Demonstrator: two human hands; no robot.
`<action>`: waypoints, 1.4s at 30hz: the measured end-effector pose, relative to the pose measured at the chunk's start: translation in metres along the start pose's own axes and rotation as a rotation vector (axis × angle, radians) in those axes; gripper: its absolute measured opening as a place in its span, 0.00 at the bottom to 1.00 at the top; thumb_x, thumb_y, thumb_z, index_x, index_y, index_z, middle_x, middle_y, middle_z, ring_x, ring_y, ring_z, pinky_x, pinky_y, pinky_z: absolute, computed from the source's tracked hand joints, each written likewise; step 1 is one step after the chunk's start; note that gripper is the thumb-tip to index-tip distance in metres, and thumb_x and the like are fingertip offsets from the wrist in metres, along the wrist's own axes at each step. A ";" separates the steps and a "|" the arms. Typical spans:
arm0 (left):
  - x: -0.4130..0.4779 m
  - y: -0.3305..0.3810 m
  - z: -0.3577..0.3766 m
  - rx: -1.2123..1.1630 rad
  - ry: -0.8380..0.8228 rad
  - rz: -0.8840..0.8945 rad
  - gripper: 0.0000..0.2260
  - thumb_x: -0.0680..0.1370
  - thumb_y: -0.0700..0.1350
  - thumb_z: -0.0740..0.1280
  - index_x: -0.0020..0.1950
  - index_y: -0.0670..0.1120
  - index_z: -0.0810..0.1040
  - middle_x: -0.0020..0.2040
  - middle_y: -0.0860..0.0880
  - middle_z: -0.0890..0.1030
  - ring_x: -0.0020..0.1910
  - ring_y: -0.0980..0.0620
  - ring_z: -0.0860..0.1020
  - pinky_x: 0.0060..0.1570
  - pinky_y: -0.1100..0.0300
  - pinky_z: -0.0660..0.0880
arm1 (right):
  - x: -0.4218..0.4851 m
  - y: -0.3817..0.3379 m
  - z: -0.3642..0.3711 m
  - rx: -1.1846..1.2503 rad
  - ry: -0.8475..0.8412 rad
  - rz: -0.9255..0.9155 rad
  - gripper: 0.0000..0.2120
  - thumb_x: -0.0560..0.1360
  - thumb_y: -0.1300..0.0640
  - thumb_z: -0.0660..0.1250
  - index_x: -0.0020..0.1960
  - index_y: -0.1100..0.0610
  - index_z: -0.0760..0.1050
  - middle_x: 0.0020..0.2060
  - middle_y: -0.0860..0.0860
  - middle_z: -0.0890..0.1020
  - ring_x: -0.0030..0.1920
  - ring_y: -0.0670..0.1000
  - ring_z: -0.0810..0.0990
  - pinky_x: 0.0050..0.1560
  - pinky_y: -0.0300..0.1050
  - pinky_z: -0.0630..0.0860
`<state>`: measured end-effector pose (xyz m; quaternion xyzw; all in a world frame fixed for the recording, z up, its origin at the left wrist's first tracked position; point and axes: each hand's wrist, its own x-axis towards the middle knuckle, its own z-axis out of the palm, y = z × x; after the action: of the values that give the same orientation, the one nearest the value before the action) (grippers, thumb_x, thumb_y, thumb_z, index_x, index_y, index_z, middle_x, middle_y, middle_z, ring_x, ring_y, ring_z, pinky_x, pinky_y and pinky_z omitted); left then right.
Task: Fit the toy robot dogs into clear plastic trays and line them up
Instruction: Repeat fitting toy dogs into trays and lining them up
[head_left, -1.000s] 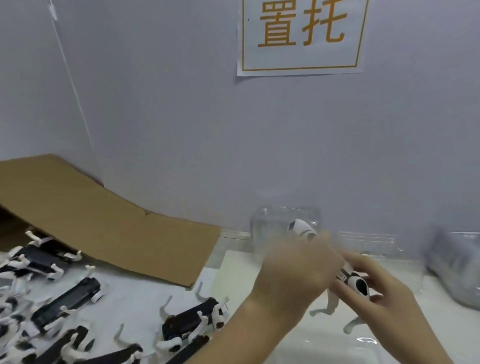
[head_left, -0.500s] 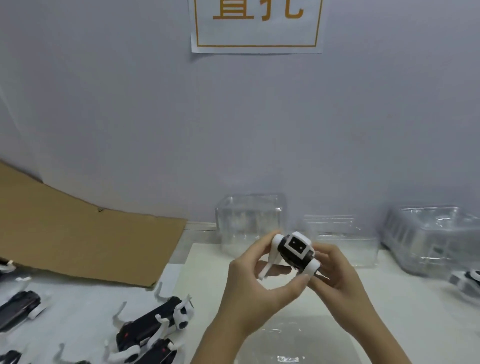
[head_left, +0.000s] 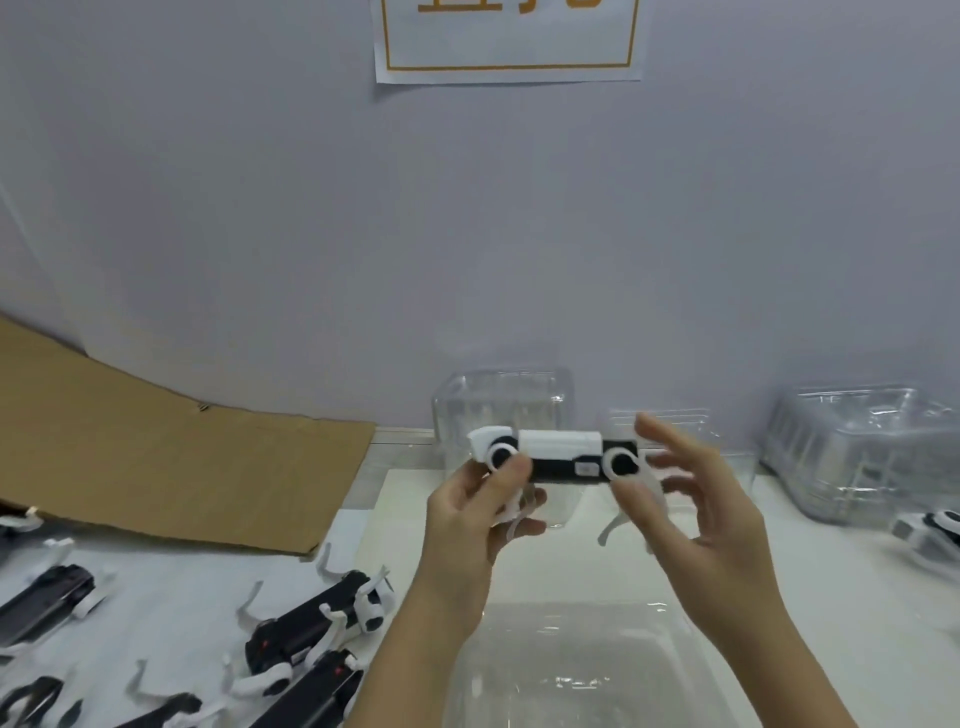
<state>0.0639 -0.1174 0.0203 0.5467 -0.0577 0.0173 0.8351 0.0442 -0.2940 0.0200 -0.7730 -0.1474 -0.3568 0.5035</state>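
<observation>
A black-and-white toy robot dog is held side-on in the air above the table, legs hanging down. My left hand grips its left end, thumb on the round hip joint. My right hand is at its right end, thumb on the other joint, fingers spread. An empty clear plastic tray lies on the table right below my hands. Several more toy dogs lie loose at lower left.
A stack of clear trays stands behind the held dog against the wall. More clear trays sit at the right, with another toy dog in front. A brown cardboard sheet leans at the left.
The toy dog has been turned from end-on to side-on and stretched out level between my hands. The view has drifted right and down.
</observation>
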 end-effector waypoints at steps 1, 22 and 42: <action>0.000 0.000 -0.003 -0.087 -0.009 -0.040 0.20 0.62 0.55 0.79 0.48 0.44 0.86 0.45 0.42 0.84 0.44 0.46 0.83 0.38 0.59 0.79 | 0.001 -0.005 -0.001 0.094 -0.014 0.084 0.21 0.71 0.37 0.69 0.63 0.31 0.71 0.59 0.34 0.76 0.58 0.40 0.76 0.52 0.35 0.74; -0.030 0.002 0.023 0.442 0.043 0.302 0.29 0.61 0.58 0.79 0.61 0.58 0.79 0.53 0.58 0.82 0.51 0.55 0.81 0.47 0.65 0.79 | -0.008 -0.001 0.012 -0.185 -0.107 -0.100 0.24 0.69 0.54 0.76 0.58 0.36 0.72 0.50 0.37 0.80 0.48 0.40 0.79 0.42 0.37 0.78; -0.031 0.014 0.014 0.611 -0.222 0.504 0.19 0.70 0.52 0.72 0.60 0.65 0.78 0.57 0.59 0.81 0.59 0.54 0.78 0.54 0.57 0.76 | -0.006 0.010 0.015 1.481 -0.286 0.732 0.19 0.81 0.49 0.58 0.64 0.59 0.78 0.62 0.57 0.80 0.66 0.55 0.76 0.71 0.53 0.66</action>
<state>0.0312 -0.1238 0.0350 0.7369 -0.2718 0.1784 0.5927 0.0517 -0.2845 0.0058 -0.2792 -0.1457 0.1198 0.9415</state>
